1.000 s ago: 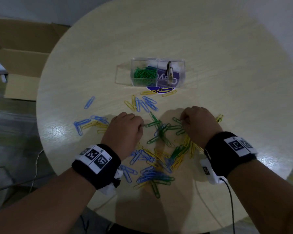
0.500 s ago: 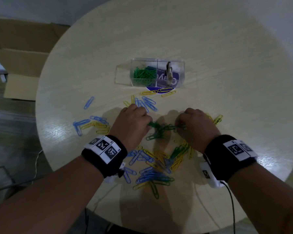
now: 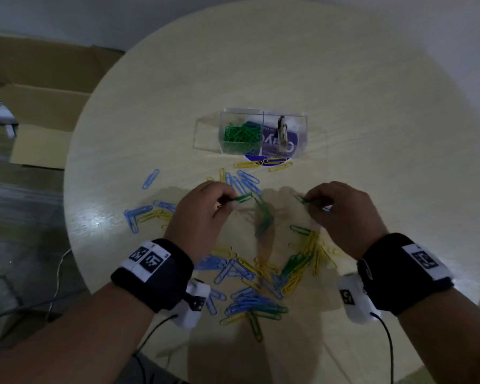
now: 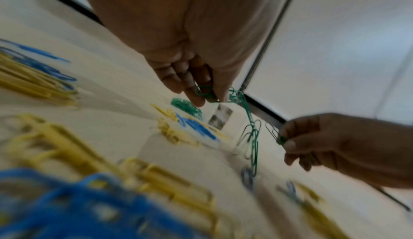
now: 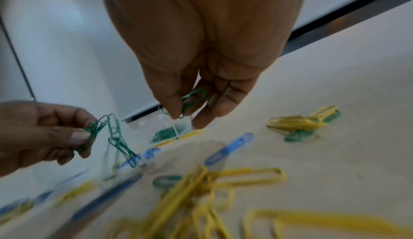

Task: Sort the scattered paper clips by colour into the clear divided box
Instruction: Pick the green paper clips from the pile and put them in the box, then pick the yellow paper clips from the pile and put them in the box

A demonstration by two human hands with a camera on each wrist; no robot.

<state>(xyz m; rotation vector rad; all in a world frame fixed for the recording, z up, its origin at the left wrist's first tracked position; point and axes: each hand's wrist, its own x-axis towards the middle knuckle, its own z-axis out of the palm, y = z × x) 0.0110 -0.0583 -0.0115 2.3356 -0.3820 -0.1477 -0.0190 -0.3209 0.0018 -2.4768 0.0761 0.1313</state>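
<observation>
head view: left hand point(image 3: 203, 214) pinches a linked string of green clips point(image 3: 263, 214) mid-frame, right hand point(image 3: 341, 214) pinches one green clip point(image 5: 193, 99); divided box point(image 3: 299, 126) upper centre, green pile in left cell

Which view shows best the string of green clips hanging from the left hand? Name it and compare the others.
Left wrist view: the left hand pinches the green clips, which dangle sharply against the pale table. The right wrist view shows them smaller, at its left edge. The head view shows only a green blur.
</observation>
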